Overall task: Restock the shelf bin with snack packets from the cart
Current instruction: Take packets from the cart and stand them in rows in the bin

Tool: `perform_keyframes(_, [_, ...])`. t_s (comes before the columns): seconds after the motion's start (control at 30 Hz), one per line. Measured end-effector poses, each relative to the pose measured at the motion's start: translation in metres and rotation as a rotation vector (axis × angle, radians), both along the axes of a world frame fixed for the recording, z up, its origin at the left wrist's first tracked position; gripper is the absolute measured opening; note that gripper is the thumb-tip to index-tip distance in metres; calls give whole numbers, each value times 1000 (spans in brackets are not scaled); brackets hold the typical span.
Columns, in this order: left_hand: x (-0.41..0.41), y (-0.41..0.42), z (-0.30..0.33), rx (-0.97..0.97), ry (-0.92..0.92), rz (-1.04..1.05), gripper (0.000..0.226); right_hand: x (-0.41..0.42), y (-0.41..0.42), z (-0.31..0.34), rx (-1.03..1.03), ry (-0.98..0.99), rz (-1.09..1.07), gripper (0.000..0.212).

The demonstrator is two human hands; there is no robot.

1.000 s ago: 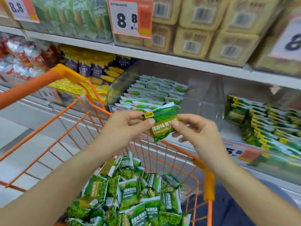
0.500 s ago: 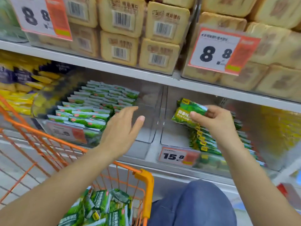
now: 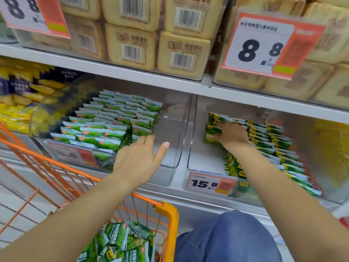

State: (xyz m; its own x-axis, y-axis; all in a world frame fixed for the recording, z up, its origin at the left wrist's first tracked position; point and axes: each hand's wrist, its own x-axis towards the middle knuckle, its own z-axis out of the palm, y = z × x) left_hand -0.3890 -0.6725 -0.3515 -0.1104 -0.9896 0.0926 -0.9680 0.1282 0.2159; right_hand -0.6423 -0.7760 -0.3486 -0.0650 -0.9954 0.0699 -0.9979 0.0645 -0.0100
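A person's right hand [image 3: 233, 136] reaches into the clear right bin [image 3: 205, 159] on the shelf [image 3: 132, 74], its fingers curled around a green packet [image 3: 212, 136] at the back-left end of the row of packets [image 3: 273, 148] already standing there. The left hand [image 3: 138, 159] hovers in front of the neighbouring left bin [image 3: 170, 140], fingers straight and spread, holding nothing, its fingertips close to the stacked green-and-white packets [image 3: 113, 120] inside. A price tag [image 3: 205, 183] reading 15.8 hangs on the front of the right bin. Below the left bin, the orange cart [image 3: 170, 214] holds a loose heap of green packets [image 3: 124, 242]. Above the bins, an upper shelf carries beige boxed goods [image 3: 132, 46] and an 8.8 tag [image 3: 264, 46].
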Motion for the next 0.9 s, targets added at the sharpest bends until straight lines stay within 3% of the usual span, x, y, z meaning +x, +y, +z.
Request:
perform_keyframes(0.2, [0,-1,-3,-39,42,3,59,0,-3,-14,26,260,70,53])
perform_keyframes(0.4, [0,-1,-4,-53,49,15,56,0,-7,-19,20,293,53,62])
perform_keyframes(0.73, [-2,-1,-4,-52,39,28,55,-1,-11,-24,-73,367,55,57])
perform_keyframes(0.9, [-1,-2,-4,-52,41,23,56,7,-5,-22,-32,514,118,78])
